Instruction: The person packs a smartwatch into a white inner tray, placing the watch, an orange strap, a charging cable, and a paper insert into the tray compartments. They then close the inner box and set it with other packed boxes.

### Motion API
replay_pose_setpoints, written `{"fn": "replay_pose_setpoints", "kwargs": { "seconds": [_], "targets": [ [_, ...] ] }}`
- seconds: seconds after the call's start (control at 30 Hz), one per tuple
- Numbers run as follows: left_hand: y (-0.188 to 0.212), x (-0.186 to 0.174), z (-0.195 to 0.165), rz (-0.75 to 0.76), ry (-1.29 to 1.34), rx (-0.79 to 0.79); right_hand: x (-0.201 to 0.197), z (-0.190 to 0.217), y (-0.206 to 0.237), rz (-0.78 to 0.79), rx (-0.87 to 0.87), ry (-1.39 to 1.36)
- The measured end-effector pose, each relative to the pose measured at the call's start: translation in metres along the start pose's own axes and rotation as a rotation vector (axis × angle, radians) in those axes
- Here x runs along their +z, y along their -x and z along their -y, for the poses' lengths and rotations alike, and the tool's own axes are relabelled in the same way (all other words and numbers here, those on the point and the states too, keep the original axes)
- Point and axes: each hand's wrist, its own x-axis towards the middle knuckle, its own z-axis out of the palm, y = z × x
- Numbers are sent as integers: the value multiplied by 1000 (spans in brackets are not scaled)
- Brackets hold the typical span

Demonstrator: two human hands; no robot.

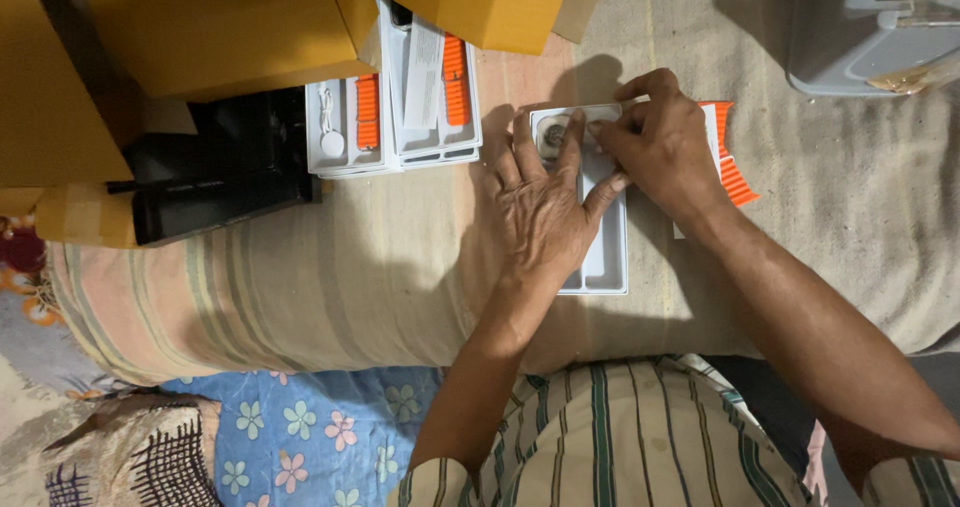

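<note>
A person seated behind a striped cushion (300, 277) works with both hands over a long white tray (606, 247) lying on the cloth. The left hand (540, 202) lies flat on the tray, fingers spread and extended, the index fingertip beside a small round disc (553, 135) at the tray's far end; it grips nothing. The right hand (660, 142) curls over the same end, thumb and fingertips pinched together near the disc, though what they hold, if anything, cannot be made out. An orange strap (735, 172) pokes out from behind the right wrist. To the left, well apart from the hands, a stack of white trays (400, 117) carries more orange straps, beside a black box (225, 167) and yellow cartons (220, 27). A grey bin (870, 27) sits at the upper right.
</note>
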Motion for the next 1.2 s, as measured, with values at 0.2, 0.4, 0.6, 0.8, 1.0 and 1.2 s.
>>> {"fn": "replay_pose_setpoints", "kwargs": {
  "seconds": [0.2, 0.4, 0.6, 0.8, 1.0, 1.2],
  "targets": [
    [0, 5, 4, -19, -37, 20, -2, 3, -2, -8, 30, -4],
    [-8, 10, 15, 28, -70, 52, 0, 6, -3, -12, 65, -59],
    [-8, 8, 19, 51, -58, 58, -5, 10, -4, -10, 118, -116],
    [-8, 7, 17, 59, -31, 42, -9, 20, -1, -3, 214, -279],
    [-10, 5, 15, 93, -44, 33, -16, 28, 5, 25, 304, -245],
    [-10, -1, 12, 133, -81, 36, -27, 28, 24, -40, 185, 76]
  ]
}}
